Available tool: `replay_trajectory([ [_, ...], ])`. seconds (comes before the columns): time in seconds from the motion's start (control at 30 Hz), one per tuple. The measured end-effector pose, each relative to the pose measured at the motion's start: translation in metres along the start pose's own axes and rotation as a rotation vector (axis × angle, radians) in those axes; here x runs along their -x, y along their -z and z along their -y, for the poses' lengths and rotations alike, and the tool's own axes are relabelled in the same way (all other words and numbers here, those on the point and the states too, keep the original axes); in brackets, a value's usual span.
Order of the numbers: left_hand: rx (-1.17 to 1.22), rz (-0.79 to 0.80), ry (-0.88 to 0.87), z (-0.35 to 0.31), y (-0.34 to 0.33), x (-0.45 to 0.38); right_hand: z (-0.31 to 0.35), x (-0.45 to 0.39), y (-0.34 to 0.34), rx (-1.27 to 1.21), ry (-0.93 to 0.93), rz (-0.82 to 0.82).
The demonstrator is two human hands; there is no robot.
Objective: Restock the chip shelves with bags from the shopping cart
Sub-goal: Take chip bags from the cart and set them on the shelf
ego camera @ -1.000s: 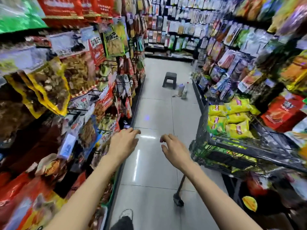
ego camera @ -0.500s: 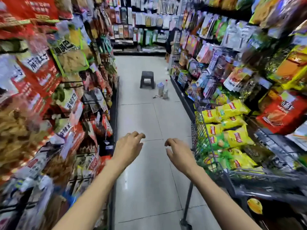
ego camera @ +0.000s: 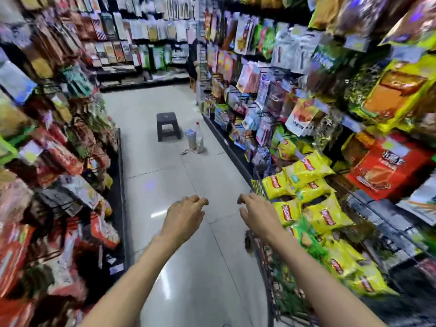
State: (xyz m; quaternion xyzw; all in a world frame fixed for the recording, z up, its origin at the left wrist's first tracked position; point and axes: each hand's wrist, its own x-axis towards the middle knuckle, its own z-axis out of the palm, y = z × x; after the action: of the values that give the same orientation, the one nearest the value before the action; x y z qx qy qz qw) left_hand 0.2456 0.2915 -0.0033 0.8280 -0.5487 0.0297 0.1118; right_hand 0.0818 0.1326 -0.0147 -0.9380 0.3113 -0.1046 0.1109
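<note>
**A:** Item one, your hands?

**B:** Your left hand [ego camera: 182, 214] hangs over the aisle floor [ego camera: 165, 180], fingers loosely curled, holding nothing. Your right hand [ego camera: 258, 213] is just to its right, beside the near-left edge of the shopping cart [ego camera: 267, 260], fingers likewise relaxed and grasping nothing. Whether it touches the wire rim, you cannot tell.

**A:** Item two, stock?

**B:** Yellow chip bags [ego camera: 306, 185] with red logos, heaped in the cart on your right, piled above its rim. Green packs lie lower in the basket, blurred.

**A:** Item three, fixtures?

**B:** Right-hand shelves [ego camera: 354, 79], hung with mixed snack packets, directly behind the cart. Left-hand shelves [ego camera: 59, 149], likewise packed, heavily blurred.

**A:** Item four, sundries?

**B:** One dark plastic stool [ego camera: 168, 126], far down the aisle. Just right of it, a clear bottle [ego camera: 199, 135] with a red cap and a pale container [ego camera: 190, 139], standing together on the floor.
</note>
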Motion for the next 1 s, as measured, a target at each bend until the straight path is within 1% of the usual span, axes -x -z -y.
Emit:
replay_trajectory([
  [0.1, 0.014, 0.018, -0.035, 0.006, -0.009, -0.050, -0.021, -0.038, -0.001, 0.000, -0.036, -0.019],
  [0.2, 0.060, 0.070, -0.082, 0.008, -0.027, -0.089, -0.032, -0.056, -0.009, 0.029, -0.062, 0.008],
  [0.27, 0.075, 0.107, -0.142, 0.007, -0.040, -0.118, -0.044, -0.067, -0.013, 0.064, -0.112, 0.030],
  [0.4, 0.097, 0.172, -0.282, 0.002, -0.063, -0.190, -0.081, -0.094, -0.014, 0.082, -0.305, 0.048],
  [0.5, 0.098, 0.231, -0.374, -0.001, -0.079, -0.251, -0.104, -0.119, -0.015, 0.074, -0.442, 0.028],
  [0.63, 0.090, 0.284, -0.543, -0.006, -0.094, -0.320, -0.119, -0.151, -0.019, 0.069, -0.591, 0.018],
  [0.7, 0.085, 0.318, -0.581, -0.007, -0.106, -0.349, -0.123, -0.161, -0.024, 0.047, -0.654, -0.006],
  [0.8, 0.085, 0.371, -0.655, -0.015, -0.123, -0.375, -0.128, -0.160, -0.035, 0.043, -0.765, 0.020],
  [0.87, 0.090, 0.367, -0.734, -0.025, -0.129, -0.385, -0.134, -0.155, -0.041, 0.043, -0.850, 0.040],
  [0.93, 0.098, 0.357, -0.810, -0.036, -0.139, -0.398, -0.142, -0.150, -0.045, 0.022, -0.924, 0.026],
  [1.0, 0.091, 0.393, -0.858, -0.046, -0.149, -0.408, -0.149, -0.148, -0.048, -0.008, -0.978, 0.016],
])
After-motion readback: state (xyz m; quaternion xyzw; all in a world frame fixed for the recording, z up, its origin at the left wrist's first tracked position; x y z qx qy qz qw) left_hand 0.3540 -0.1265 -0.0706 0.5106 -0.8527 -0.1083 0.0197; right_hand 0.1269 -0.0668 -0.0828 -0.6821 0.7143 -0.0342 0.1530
